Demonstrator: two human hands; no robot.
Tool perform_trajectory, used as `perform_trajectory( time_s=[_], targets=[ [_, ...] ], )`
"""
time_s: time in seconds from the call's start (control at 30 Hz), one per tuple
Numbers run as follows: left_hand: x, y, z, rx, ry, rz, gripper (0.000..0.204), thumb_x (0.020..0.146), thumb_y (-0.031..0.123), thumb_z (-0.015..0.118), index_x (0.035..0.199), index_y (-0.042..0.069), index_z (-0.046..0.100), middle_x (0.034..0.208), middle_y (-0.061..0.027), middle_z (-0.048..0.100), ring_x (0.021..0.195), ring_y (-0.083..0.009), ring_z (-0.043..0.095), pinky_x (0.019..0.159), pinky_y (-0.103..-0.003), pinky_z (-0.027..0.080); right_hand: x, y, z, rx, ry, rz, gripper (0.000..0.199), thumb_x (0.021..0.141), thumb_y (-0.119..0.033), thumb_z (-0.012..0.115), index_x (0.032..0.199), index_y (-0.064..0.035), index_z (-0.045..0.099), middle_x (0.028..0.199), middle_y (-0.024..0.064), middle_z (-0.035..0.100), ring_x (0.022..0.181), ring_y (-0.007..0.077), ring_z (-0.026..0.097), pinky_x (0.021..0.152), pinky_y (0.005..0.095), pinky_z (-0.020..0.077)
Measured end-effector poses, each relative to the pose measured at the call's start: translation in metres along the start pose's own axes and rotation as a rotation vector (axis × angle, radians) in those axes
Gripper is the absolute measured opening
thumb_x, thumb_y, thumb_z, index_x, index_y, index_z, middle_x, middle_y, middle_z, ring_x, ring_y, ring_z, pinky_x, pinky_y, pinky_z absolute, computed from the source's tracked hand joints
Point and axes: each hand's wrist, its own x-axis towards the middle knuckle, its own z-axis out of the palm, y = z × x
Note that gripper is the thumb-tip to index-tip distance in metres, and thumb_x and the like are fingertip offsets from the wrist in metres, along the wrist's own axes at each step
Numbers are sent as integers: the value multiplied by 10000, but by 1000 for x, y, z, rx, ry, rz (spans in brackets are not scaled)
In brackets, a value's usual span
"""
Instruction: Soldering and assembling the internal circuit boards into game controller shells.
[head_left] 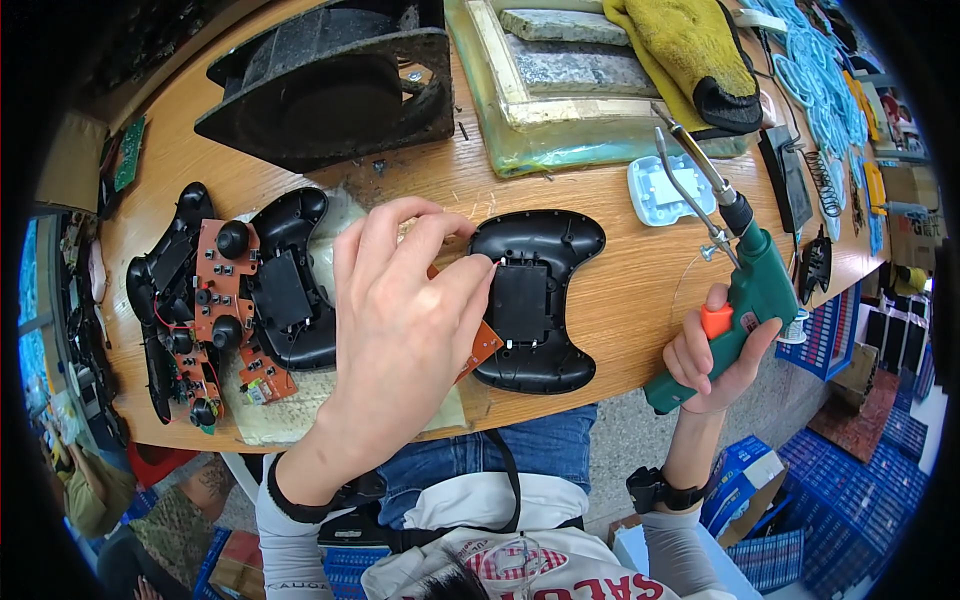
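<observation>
My right hand (pixel 722 362) is wrapped round the grip of a green soldering gun (pixel 765 275) with an orange trigger. Its metal tip and thin feed tube point up and away, clear of the boards. My left hand (pixel 410 285) is closed in a pinch at the left edge of a black game controller shell (pixel 540 230). A bit of red wire shows at its fingertips; the rest is hidden. The shell lies with its inside up, a black square battery compartment (pixel 520 303) in its middle. An orange-brown circuit board (pixel 484 350) sticks out from under my left hand, mostly covered.
More controller shells (pixel 290 290) and circuit boards (pixel 222 275) lie at left. A black fan housing (pixel 330 95) stands at the back, beside a tray with stone slabs (pixel 580 68) and a yellow-black glove (pixel 690 50). A light blue box (pixel 665 190) sits near the soldering gun's tip.
</observation>
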Motion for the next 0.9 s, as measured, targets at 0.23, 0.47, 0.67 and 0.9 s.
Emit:
perform_trajectory(
  time_s=[0.23,0.47,0.67,0.9],
  targets=[
    [-3,2,-3,-27,-101,-38,316,677,177,717,959,58,638,1063,-71,562,1051,-265,483,888,-387,337,-2,-2,-2,22,-9,-6,567,891,-553,379,1089,-22,391,581,41,463,359,45,415,344,164,291],
    [6,6,-11,-106,-519,130,1127,455,388,818,1405,194,245,1407,-275,175,1288,-435,225,1041,-516,228,1,-1,-7,52,-48,-5,568,891,-550,384,1105,-23,389,579,43,459,361,57,404,355,180,289],
    [7,5,-12,-165,-413,253,1026,549,301,808,1402,210,246,1295,-292,315,1159,-432,374,961,-489,327,-5,-4,-12,54,27,-43,607,874,-583,372,1122,-29,401,538,48,437,326,72,349,337,202,262],
    [-32,-13,-97,-514,-213,83,1060,528,400,819,1398,151,268,1398,-299,183,1255,-446,286,991,-450,295,-8,1,-18,51,68,-81,562,896,-548,360,1095,-23,377,521,47,420,296,70,336,294,180,245]
  ],
)
